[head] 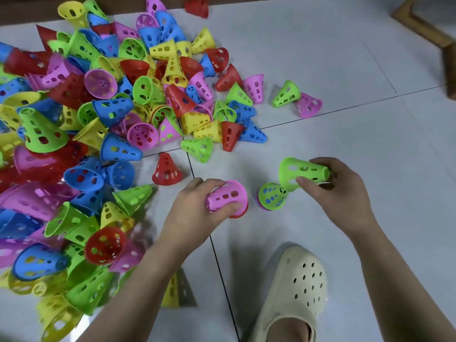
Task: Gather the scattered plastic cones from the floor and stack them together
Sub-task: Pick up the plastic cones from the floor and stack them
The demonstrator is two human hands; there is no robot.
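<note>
A heap of perforated plastic cones (81,114), too many and too overlapped to be counted, is spread over the left half of the tiled floor (345,58); red, blue, yellow, green and pink ones are mixed, most lying on their sides. One red cone (167,169) is stood upright just clear of the heap's near edge. A pink cone (225,196) is gripped on its side by the left hand (197,211), fingers over the top and thumb curled beneath, with a red rim showing at its wide end. Just right of it, a small stack (272,196) topped by a green cone is set on the floor. A second green cone (302,172) is pinched between thumb and fingers of the right hand (345,191), its wide mouth tipped toward the stack. Two stray cones, one green (287,93) and one pink (309,105), are lying touching farther back. Open tile, smooth, pale and crossed by dark grout lines, is left to the right. One cream clog (293,290) with round holes is seen below, and a wooden frame (424,25) at the far right corner.
</note>
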